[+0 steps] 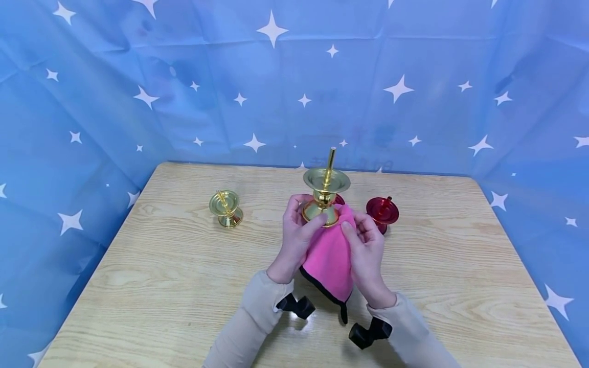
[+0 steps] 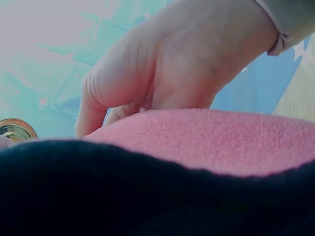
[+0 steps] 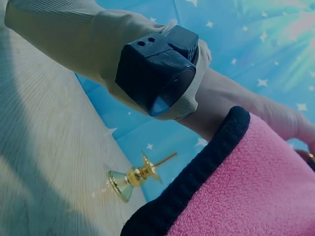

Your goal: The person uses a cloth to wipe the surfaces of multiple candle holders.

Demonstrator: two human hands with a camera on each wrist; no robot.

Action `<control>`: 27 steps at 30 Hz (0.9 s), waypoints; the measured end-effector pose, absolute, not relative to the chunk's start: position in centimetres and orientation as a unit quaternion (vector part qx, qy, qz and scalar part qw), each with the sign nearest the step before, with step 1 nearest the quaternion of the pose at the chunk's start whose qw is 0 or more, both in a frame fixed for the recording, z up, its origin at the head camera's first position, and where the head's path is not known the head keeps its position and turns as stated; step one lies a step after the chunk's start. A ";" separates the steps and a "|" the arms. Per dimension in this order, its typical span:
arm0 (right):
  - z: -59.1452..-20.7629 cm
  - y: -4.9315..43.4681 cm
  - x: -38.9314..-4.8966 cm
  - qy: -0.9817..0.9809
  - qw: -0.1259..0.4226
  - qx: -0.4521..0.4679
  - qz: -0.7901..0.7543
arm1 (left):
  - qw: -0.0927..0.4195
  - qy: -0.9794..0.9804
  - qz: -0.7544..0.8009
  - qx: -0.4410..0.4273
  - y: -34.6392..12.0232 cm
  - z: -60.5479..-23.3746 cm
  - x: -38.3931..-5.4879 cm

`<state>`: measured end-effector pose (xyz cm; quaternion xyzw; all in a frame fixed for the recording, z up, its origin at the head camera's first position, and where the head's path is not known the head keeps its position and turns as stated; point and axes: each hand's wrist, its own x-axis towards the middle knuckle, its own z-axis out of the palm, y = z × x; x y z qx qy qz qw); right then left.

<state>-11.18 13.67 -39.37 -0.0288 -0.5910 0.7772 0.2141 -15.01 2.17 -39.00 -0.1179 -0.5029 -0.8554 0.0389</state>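
My left hand (image 1: pixel 295 232) grips a shiny gold candle holder (image 1: pixel 324 198) by its base, thumb over the near edge. The holder is raised above the table, its drip dish and thin upright tube on top. With my right hand (image 1: pixel 369 251) I pinch a pink cloth (image 1: pixel 329 258) with black edging against the base's right side. The cloth hangs down between my wrists, a black loop (image 1: pixel 343 313) at its lower corner. In the left wrist view, the cloth (image 2: pixel 206 140) covers the lower part of my right hand (image 2: pixel 172 59).
A second gold candle holder (image 1: pixel 230 219) stands on the table (image 1: pixel 175 266) to the left. One red candle holder (image 1: pixel 383 210) is just beyond my right hand; another red piece (image 1: pixel 339 200) is mostly hidden behind the raised holder. A blue star-patterned curtain (image 1: pixel 322 122) surrounds the table.
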 end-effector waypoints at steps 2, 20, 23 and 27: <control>-39.4 13.7 -11.2 -0.591 0.216 -0.024 0.777 | 0.046 -0.510 -0.851 -0.120 2.2 -39.0 -15.1; -39.8 13.7 -11.3 -0.589 0.231 -0.005 0.775 | 0.051 -0.543 -0.825 -0.150 1.6 -38.9 -15.3; -39.9 13.7 -11.4 -0.589 0.233 -0.002 0.774 | 0.057 -0.545 -0.823 -0.153 1.6 -39.0 -15.3; -40.0 13.7 -11.4 -0.587 0.237 0.008 0.774 | 0.064 -0.553 -0.816 -0.154 1.5 -39.0 -15.4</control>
